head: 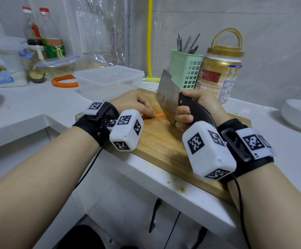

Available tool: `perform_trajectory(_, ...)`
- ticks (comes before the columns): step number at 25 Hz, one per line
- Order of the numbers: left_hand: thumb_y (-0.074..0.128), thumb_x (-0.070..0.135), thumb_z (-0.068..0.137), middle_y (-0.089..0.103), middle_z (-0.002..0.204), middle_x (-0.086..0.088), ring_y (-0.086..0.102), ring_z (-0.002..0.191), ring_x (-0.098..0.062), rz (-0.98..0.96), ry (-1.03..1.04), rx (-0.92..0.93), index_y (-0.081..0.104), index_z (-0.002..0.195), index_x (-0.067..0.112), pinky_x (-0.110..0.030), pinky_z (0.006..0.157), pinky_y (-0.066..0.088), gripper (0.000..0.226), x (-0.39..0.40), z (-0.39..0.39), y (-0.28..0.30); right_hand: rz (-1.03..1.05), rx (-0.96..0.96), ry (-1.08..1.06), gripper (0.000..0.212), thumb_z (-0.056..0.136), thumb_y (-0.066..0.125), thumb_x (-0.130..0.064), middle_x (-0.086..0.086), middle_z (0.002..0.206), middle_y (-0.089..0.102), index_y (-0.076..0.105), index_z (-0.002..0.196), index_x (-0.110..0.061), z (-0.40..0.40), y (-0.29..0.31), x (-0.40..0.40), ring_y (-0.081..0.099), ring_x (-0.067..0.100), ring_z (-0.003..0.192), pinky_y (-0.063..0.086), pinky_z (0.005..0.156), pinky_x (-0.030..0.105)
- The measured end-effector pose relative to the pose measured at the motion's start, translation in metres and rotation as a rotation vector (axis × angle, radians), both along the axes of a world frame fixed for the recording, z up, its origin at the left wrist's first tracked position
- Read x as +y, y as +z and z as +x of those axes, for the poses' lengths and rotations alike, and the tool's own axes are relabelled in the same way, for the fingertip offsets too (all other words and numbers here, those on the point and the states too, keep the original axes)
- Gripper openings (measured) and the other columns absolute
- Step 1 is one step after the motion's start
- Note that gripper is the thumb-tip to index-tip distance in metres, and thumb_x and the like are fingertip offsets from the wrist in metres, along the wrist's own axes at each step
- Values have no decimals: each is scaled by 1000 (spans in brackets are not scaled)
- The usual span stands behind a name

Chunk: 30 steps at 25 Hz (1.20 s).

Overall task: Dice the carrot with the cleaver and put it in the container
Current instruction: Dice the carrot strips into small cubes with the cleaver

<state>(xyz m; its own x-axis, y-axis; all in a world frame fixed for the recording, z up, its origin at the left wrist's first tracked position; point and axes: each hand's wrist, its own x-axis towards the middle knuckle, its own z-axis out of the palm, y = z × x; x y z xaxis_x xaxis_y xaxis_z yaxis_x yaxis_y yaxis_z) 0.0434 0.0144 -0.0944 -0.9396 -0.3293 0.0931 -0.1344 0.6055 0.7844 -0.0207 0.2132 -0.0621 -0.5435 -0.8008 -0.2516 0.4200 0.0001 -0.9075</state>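
The carrot (156, 115) lies on the wooden cutting board (157, 141), and only a thin orange strip of it shows; its long axis runs left to right. The left hand (135, 103) covers its left part, fingers curled down and pressing it to the board. The bare end pokes out to the right, just beside the cleaver (167, 97). The right hand (191, 108) is wrapped tight round the black handle and holds the blade upright, edge down, immediately right of that end. So the next cut probably falls on the exposed end, close to the left fingertips, and the blade must stay clear of them.

The clear plastic container (110, 81) sits on the white surface (173, 177) at the far left edge of the board, nearer the left hand. Its walls are cloudy; I cannot tell whether any carrot is inside. Farther right, a green basket (185, 71) holds metal utensils beside a gold-lidded jar (219, 74).
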Motion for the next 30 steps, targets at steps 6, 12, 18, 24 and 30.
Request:
perform_trajectory(6,78,11,79,66,62,20,56,61,15,-21,20,-6,75,87,7,1,56,39,9,1,0,0,-40,1,4,38,98,38,-35,1,44,36,41,67,-12,4,1,1,33,14,30,13,57,26)
perform_trajectory(12,79,12,77,68,63,18,58,62,13,-12,11,10,76,87,6,0,58,41,12,2,1,0,-14,0,28,39,98,37,-36,0,43,36,39,68,-12,7,2,1,32,13,30,14,55,25)
perform_trajectory(18,76,12,81,68,64,17,58,63,13,5,15,0,75,90,3,-1,58,42,13,2,1,1,52,49,37,35,99,37,-36,1,44,38,41,74,-11,9,3,-2,34,14,30,20,50,24)
perform_trajectory(24,75,12,80,68,81,0,59,74,-5,-10,57,-2,74,85,2,-11,63,46,11,1,2,0,103,95,68,34,99,37,-35,1,43,38,40,75,-11,8,4,-7,34,14,30,19,51,25)
perform_trajectory(30,79,12,77,70,79,6,59,69,6,-59,12,-9,76,81,7,-6,62,45,7,0,2,0,78,54,61,36,98,38,-35,0,43,37,40,70,-13,6,5,-5,34,13,30,21,47,22)
